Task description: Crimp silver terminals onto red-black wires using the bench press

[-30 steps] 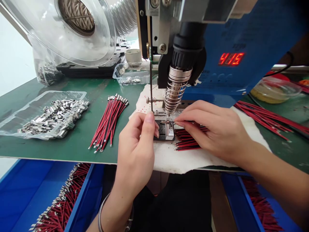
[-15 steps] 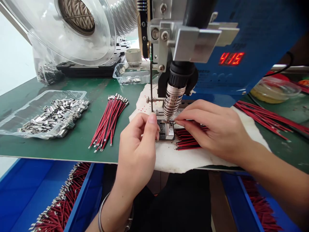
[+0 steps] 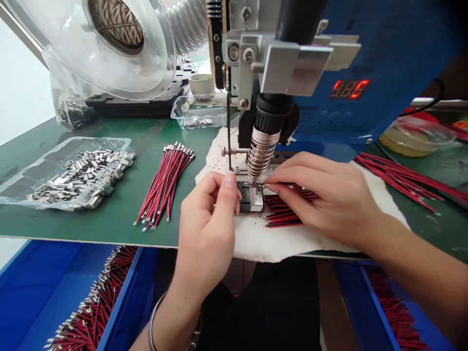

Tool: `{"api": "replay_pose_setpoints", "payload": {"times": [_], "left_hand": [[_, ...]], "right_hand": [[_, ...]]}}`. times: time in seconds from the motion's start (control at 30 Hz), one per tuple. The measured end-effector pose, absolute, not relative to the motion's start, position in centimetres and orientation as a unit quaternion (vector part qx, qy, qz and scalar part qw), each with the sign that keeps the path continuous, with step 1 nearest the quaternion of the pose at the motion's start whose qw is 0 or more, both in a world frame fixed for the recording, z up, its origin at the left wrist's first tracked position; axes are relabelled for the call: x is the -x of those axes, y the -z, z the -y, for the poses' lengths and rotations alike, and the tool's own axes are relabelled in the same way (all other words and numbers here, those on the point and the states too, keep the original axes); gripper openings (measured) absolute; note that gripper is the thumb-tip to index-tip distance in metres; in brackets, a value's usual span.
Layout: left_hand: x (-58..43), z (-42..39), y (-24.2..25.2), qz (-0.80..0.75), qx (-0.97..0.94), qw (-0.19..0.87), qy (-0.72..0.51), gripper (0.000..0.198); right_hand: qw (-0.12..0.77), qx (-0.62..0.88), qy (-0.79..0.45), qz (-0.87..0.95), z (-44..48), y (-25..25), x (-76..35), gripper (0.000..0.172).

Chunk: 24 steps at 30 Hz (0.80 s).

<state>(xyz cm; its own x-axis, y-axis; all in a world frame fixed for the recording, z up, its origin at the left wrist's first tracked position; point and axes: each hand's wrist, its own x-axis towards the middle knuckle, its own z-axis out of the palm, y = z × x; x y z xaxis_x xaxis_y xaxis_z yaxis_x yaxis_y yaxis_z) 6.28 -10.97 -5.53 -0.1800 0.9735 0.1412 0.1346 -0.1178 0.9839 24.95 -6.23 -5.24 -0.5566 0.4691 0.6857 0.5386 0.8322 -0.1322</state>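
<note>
My right hand (image 3: 321,195) pinches a thin red and black wire (image 3: 268,182) between thumb and fingertips, its end at the small metal fixture (image 3: 257,199). Left of that fixture is my left hand (image 3: 210,214), thumb closed against the curled fingers; whatever they grip, if anything, is hidden behind the thumb. Directly above the fixture, the coil-wrapped soldering iron (image 3: 262,151) points down with its tip at the work spot. Under my right hand lies a bundle of red and black wires (image 3: 283,214) on white paper (image 3: 270,241).
A clear tray of metal connectors (image 3: 84,178) and wires with metal ends (image 3: 164,183) lie at left on the green table (image 3: 120,224). The blue machine (image 3: 329,126) stands behind my hands. Blue bins (image 3: 124,312) below hold many wires. More wires (image 3: 398,180) lie at right.
Both hands stay at the fixture in almost the same pose. The red digits on the machine's display are only partly lit now.
</note>
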Motion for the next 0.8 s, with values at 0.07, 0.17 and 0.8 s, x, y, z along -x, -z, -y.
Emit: {"api": "replay_pose_setpoints", "payload": {"times": [0.07,0.17,0.8], "left_hand": [[-6.3,11.0,5.6,-0.541,-0.511,0.387,-0.545,0.035],[-6.2,11.1,5.8,-0.534,-0.516,0.380,-0.552,0.036],[-5.9,11.0,6.4,-0.500,-0.515,0.388,-0.578,0.034]], "right_hand": [[0.374,0.290,0.045,0.880,6.3,5.2,-25.0,0.008],[0.373,0.293,0.041,0.879,6.2,5.3,-25.0,0.008],[0.318,0.291,-0.081,0.899,5.4,3.7,-25.2,0.007]]}}
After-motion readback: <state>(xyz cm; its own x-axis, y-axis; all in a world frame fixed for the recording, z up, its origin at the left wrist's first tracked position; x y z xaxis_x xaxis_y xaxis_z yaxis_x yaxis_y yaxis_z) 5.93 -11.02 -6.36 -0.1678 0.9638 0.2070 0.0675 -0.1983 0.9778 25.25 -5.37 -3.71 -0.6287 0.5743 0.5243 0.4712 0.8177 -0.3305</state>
